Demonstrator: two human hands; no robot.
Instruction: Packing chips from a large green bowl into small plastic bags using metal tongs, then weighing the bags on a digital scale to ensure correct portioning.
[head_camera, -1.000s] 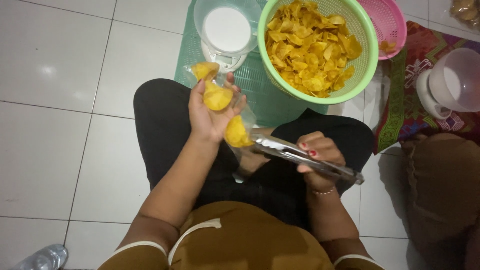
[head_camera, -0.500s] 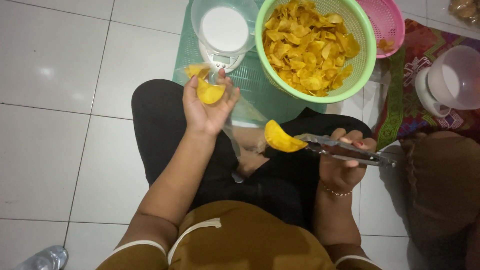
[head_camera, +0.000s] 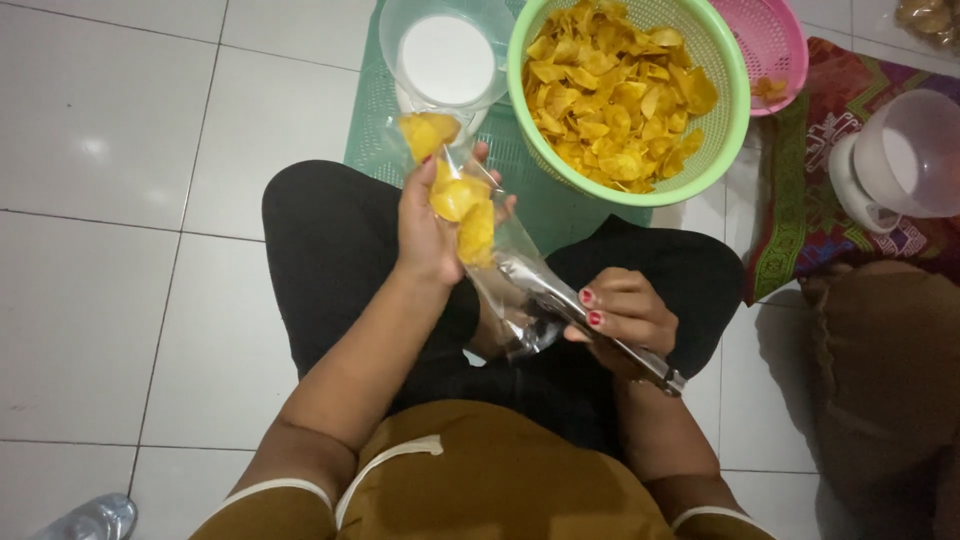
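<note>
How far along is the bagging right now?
Early on. The clear bag in the left hand holds only a few yellow chips. The right hand has metal tongs pushed into its mouth. The green basket is full.

- Round perforated plastic basket (head_camera: 735, 110): light green; the thin fried chips (head_camera: 610, 85) in it are yellow to orange.
- Smaller round perforated plastic basket (head_camera: 790, 40): pink.
- Soft plastic bag (head_camera: 500, 270): clear, colourless; the chips (head_camera: 460, 200) inside it are yellow.
- Long metal tongs (head_camera: 570, 310): silver.
- Right hand (head_camera: 625, 315): fingernails painted red.
- Flat plastic grid mat (head_camera: 520, 190): pale green, square lattice pattern.
- Round kitchen scale (head_camera: 445, 60): white, under a clear bowl.
- Woven cloth (head_camera: 810, 210): red ground, green border, geometric pattern.
- Glazed floor tiles (head_camera: 110, 200): white, grey grout lines.
- Trousers (head_camera: 330, 240): black.
- Shirt (head_camera: 500, 480): mustard brown, white edging.
</note>
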